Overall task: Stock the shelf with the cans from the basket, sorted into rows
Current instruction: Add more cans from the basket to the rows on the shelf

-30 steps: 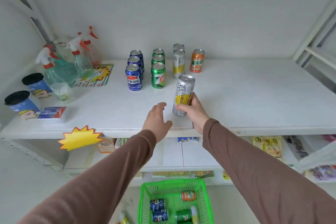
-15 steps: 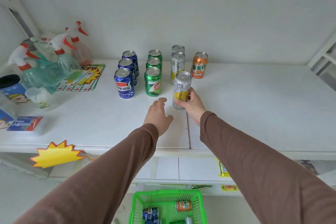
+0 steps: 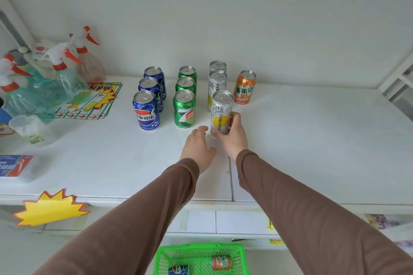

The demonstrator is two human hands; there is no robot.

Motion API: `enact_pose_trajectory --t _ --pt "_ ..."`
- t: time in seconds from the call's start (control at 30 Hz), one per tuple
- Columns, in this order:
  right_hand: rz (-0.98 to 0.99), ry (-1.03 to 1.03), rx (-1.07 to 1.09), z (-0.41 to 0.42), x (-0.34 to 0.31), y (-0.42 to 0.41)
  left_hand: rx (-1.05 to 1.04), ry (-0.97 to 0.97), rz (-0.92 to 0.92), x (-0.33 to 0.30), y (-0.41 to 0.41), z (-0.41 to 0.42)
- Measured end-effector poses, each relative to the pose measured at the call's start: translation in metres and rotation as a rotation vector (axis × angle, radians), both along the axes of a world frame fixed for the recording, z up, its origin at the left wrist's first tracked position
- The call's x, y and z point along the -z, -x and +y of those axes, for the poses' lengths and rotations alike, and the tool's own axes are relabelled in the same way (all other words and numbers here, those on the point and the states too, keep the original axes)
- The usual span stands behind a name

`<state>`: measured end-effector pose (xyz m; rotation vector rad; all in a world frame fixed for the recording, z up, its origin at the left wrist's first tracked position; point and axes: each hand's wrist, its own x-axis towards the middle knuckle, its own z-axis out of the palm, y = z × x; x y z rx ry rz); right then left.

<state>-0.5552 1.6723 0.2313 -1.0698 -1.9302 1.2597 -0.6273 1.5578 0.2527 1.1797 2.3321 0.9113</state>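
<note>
Two arms reach in from the bottom edge, each covered by a long, plain brown sleeve of soft, close-fitting fabric that ends at the wrist. The left hand (image 3: 197, 147) and right hand (image 3: 233, 138) are bare, without gloves, rings or a watch showing.
</note>
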Motion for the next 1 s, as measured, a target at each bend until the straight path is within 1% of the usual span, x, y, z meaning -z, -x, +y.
enact_pose_trajectory --t 0.17,0.6,0.77,0.87,1.0 --pt "-0.111 -0.092 0.034 0.008 -0.006 0.014 -0.014 0.010 0.006 0.000 0.007 0.007" --pt "-0.198 -0.074 0.063 0.019 -0.014 0.030 -0.013 0.010 0.036 -0.003 0.015 0.008" --pt "-0.140 -0.026 0.126 0.004 -0.012 0.020 -0.016 0.008 0.051 -0.003 0.011 -0.009" --pt "-0.111 -0.069 0.179 -0.017 -0.006 0.003 -0.008 -0.007 0.060 -0.001 0.007 -0.025" --pt "-0.097 -0.165 0.178 -0.059 -0.002 -0.018 -0.002 -0.056 0.089 0.004 0.002 -0.054"
